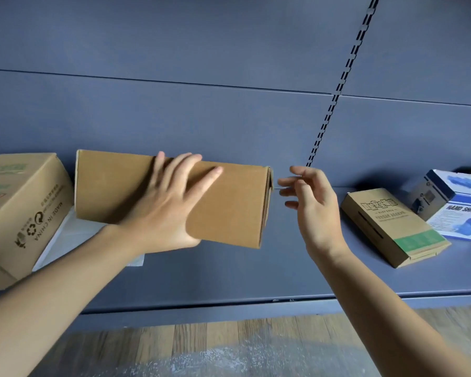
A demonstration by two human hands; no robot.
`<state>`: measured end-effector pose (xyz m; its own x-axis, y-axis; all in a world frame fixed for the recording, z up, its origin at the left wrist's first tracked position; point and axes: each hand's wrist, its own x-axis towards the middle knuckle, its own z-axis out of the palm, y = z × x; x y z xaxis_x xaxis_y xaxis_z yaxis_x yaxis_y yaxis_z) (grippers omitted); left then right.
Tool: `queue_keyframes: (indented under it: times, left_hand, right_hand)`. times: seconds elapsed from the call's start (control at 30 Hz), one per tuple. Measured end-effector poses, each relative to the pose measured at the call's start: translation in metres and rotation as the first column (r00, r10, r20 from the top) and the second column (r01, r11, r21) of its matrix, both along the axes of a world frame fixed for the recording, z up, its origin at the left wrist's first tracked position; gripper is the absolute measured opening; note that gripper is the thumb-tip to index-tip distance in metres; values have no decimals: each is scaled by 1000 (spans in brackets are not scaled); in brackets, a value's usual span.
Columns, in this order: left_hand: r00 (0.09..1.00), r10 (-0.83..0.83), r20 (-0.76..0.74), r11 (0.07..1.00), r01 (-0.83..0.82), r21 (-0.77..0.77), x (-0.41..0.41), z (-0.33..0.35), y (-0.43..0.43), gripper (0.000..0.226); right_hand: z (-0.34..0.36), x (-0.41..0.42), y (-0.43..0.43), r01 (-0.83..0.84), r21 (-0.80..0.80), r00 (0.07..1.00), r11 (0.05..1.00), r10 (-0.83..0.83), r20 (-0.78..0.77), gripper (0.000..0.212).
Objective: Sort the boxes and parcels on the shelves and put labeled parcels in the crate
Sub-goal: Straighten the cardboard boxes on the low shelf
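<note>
Blue-grey shelf (256, 273) fills my view. At 9 o'clock sits 1 printed carton (19, 210). At centre, my left hand (169, 210) holds the plain brown box (114, 191) off the shelf, fingers spread across its face, thumb beneath. I judge it light, stiff cardboard, best held by both ends. My right hand (313, 202) hovers empty, fingers loosely spread, just beside its 3 o'clock end. Further right lie a green-banded box (392, 227) and a blue shredder box (457, 210).

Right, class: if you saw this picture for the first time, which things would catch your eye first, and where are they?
The plain brown box in the middle of the blue shelf draws the eye first, with the left hand spread over its front, holding it. The right hand hangs open just off the box's right end. A large carton printed MADE IN CHINA stands at the far left.
</note>
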<state>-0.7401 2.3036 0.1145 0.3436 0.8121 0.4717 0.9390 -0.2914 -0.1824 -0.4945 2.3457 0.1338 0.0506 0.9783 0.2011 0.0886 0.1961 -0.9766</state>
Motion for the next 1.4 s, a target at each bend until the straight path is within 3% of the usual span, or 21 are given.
queue_keyframes:
  times: [0.1, 0.2, 0.3, 0.37, 0.63, 0.8, 0.87, 0.97, 1.03, 1.1, 1.2, 1.3, 1.33, 1.4]
  left_hand:
    - [997, -40, 64, 999, 38, 34, -31, 7, -13, 118]
    - [990, -33, 139, 998, 25, 63, -54, 10, -25, 117]
    - [976, -22, 215, 996, 4, 86, -65, 13, -34, 111]
    - [974, -24, 226, 996, 4, 90, -69, 14, -38, 110]
    - [999, -46, 10, 992, 44, 117, -42, -3, -41, 105]
    - [988, -86, -131, 983, 105, 150, -2, -23, -44, 120]
    - [984, -88, -153, 982, 112, 152, 12, -31, -45, 126]
    - [977, -141, -161, 980, 161, 114, 23, -37, -47, 120]
    - [966, -209, -149, 971, 224, 89, 23, -38, -47, 102]
    - [977, -207, -42, 974, 210, 81, 17, -36, -45, 78]
    - [975, -7, 221, 1000, 5, 11, -10, -31, -43, 63]
    - [855, 255, 452, 966, -202, -162, -41, -20, -45, 71]
    - [770, 345, 537, 937, -243, -252, -52, -17, -43, 73]
    - [476, 543, 691, 838, -252, -485, -71, -12, -40, 72]
  right_hand:
    - [-5, 4, 9, 85, -96, 994, 992, -78, 75, 23]
    - [-15, 2, 10, 47, -337, 988, 940, 6, 157, 18]
    - [-16, -6, 2, -117, -567, 989, 816, 150, 12, 21]
    - [-15, -13, -2, -222, -624, 973, 749, 213, -91, 25]
    - [-8, -24, -2, -367, -700, 929, 612, 280, -243, 52]
    - [-16, -4, 3, -376, -789, 925, 486, 249, -288, 77]
    - [-23, 6, 5, -391, -797, 918, 460, 259, -301, 70]
    - [-36, 17, 7, -383, -786, 920, 485, 271, -281, 55]
    - [-45, 23, 10, -371, -766, 925, 524, 278, -258, 50]
    - [-49, 27, 14, -357, -729, 930, 583, 291, -223, 55]
    - [-56, 35, 18, -352, -657, 936, 667, 263, -235, 70]
    - [-56, 43, 17, -372, -571, 922, 732, 221, -317, 50]
    - [-56, 45, 17, -380, -551, 915, 743, 212, -344, 45]
    - [-55, 50, 20, -382, -508, 907, 772, 208, -365, 41]
